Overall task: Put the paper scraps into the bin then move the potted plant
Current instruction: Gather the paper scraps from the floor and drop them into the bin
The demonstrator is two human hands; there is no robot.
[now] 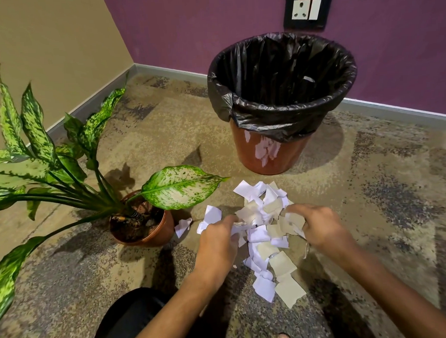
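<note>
Carpeted floor, paper scraps heaped between, perhaps under, both hands' fingers

Single head-worn wide-angle view, looking forward and steeply down at carpet in room corner. Close on both forearms, left hand and right hand low centre; knee at bottom edge. Bin farther ahead, upper centre; potted plant near left. Walls tilt at frame edges. No second view.
</note>
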